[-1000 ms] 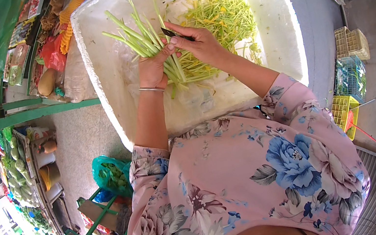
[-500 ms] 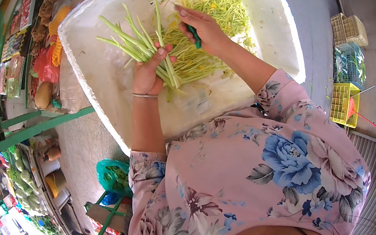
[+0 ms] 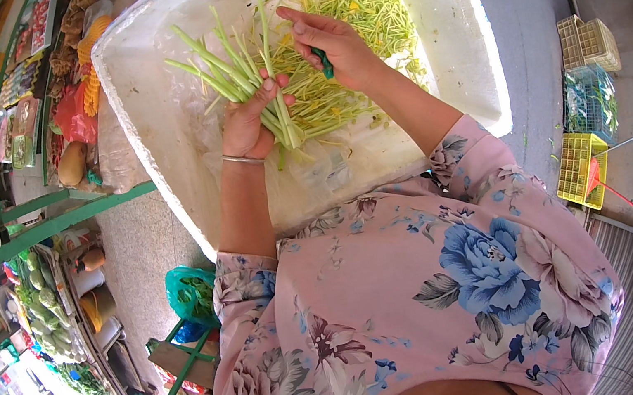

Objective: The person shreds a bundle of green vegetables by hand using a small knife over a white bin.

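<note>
A bunch of pale green leaf stalks [image 3: 239, 72] stands upright in my left hand [image 3: 248, 129], which is closed around its lower part. One stalk sticks up a little apart from the others, on the right. To the right of the bunch, my right hand [image 3: 337, 47] is closed on a small green-handled knife [image 3: 323, 64]; its blade is mostly hidden. The right index finger and thumb point toward the tip of that upright stalk without touching it. Under both hands, a heap of yellow-green trimmings [image 3: 374, 16] lies in a white foam box [image 3: 143, 134].
At left is a green-framed stall [image 3: 69, 218] with packaged goods and a red bag [image 3: 75, 116]. A teal bag of greens [image 3: 192, 295] sits beside my left elbow. To the right stand a yellow crate [image 3: 582, 168], a blue-green basket [image 3: 590, 106] and beige baskets [image 3: 591, 44].
My right hand has shifted slightly left, nearer the upright stalk, and its index finger reaches out further. My left hand and the bunch have hardly moved.
</note>
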{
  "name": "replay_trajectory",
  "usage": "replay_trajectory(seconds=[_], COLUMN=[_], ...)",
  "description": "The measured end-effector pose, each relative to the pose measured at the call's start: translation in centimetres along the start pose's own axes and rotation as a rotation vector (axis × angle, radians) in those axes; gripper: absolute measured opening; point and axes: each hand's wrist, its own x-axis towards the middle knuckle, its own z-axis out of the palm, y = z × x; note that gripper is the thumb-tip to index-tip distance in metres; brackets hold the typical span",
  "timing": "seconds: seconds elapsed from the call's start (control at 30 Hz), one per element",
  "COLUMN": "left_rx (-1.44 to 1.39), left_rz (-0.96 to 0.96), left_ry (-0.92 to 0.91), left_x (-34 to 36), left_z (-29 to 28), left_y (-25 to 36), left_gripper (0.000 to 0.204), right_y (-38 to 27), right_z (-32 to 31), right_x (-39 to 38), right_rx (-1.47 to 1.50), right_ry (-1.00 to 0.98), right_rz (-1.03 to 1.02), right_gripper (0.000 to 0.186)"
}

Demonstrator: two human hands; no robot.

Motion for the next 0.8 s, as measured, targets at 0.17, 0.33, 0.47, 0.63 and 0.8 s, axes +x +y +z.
replay_trajectory(seconds=[0.17, 0.33, 0.47, 0.63, 0.8], left_rx=[0.014, 0.127, 0.215, 0.285, 0.194], left_rz=[-0.045, -0.068, -0.051, -0.047, 0.211], left_ry=[0.010, 0.030, 0.046, 0.029, 0.125], left_x=[-0.1, 0.0, -0.2, -0.8, -1.5], left_z=[0.0, -0.2, 0.0, -0.7, -3.0], left_y=[0.4, 0.5, 0.7, 2.2, 4.8], left_gripper=[0.018, 0.019, 0.020, 0.021, 0.024], right_y=[0.4, -0.3, -2.4, -2.5, -1.3], right_z=[0.7, -1.7, -2.8, -2.9, -3.9], right_x=[0.1, 0.8, 0.8, 1.6, 4.1], right_rx=[-0.181, -0.083, 0.042, -0.334, -0.880], right_ry=[0.148, 0.442, 0.123, 0.023, 0.391], right_rz=[-0.107, -0.003, 0.105, 0.169, 0.187], right_gripper=[0.041, 0.040, 0.038, 0.055, 0.073])
